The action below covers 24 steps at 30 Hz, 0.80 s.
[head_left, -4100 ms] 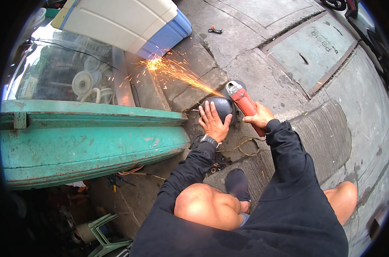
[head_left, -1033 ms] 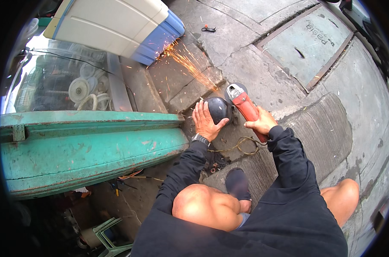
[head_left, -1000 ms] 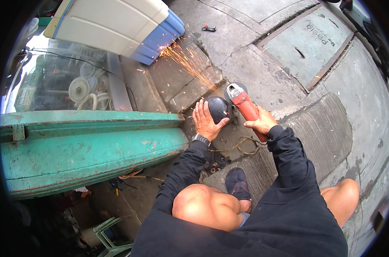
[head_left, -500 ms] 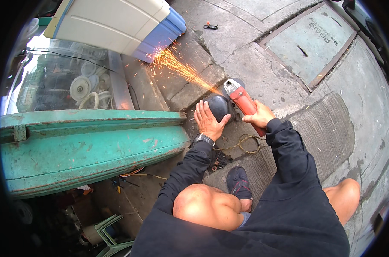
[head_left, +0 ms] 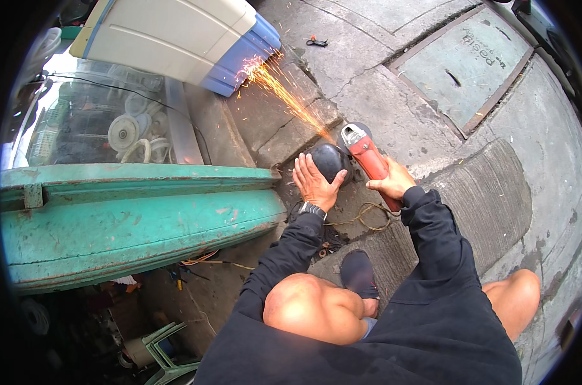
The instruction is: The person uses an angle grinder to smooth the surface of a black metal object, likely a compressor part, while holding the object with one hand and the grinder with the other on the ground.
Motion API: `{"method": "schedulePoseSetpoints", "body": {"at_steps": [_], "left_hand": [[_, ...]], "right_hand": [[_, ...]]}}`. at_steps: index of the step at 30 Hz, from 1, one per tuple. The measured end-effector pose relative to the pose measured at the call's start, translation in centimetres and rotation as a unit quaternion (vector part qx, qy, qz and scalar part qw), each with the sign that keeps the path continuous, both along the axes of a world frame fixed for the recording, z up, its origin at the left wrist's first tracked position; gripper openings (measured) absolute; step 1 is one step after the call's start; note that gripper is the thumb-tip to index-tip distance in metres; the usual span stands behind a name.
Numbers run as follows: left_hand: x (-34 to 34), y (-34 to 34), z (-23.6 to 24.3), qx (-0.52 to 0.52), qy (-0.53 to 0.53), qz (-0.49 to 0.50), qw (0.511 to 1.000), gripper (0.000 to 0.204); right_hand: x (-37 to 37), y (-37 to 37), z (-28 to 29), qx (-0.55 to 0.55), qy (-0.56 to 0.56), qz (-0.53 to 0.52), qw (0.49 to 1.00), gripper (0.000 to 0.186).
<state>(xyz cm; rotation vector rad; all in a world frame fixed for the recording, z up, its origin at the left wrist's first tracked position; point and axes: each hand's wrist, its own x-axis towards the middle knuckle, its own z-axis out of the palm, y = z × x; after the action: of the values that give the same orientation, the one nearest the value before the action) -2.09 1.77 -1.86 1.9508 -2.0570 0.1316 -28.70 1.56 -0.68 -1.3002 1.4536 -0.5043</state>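
A red angle grinder is gripped by the curled right hand, three o'clock from a black dome — perhaps metal — on which the left hand is laid, widely spread; sparks are thrown toward ten o'clock.

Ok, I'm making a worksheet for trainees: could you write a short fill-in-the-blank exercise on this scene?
1. The left hand is spread on a rounded object coloured ____.
2. The right hand grips a red grinder, with a stream of glowing orange ____ near its head.
3. The stream stretches toward the white bin, at its end coloured ____.

Missing words: black; sparks; blue.
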Motion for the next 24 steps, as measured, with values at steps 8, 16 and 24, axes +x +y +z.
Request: {"method": "schedulePoseSetpoints", "body": {"at_steps": [8,16,24], "left_hand": [[-0.4,0.1,-0.2,-0.001,0.015,0.019,1.000,0.113],[-1.8,-0.9,-0.2,-0.004,0.053,0.070,0.996,0.113],[-0.6,-0.1,0.6,0.116,0.039,0.048,0.991,0.113]], "right_hand": [[0.3,-1.0,-0.3,0.021,-0.002,0.015,1.000,0.091],[1.0,-3.7,-0.3,0.001,0.009,0.024,1.000,0.084],[0.5,-2.3,0.4,0.017,0.004,0.025,1.000,0.088]]}}
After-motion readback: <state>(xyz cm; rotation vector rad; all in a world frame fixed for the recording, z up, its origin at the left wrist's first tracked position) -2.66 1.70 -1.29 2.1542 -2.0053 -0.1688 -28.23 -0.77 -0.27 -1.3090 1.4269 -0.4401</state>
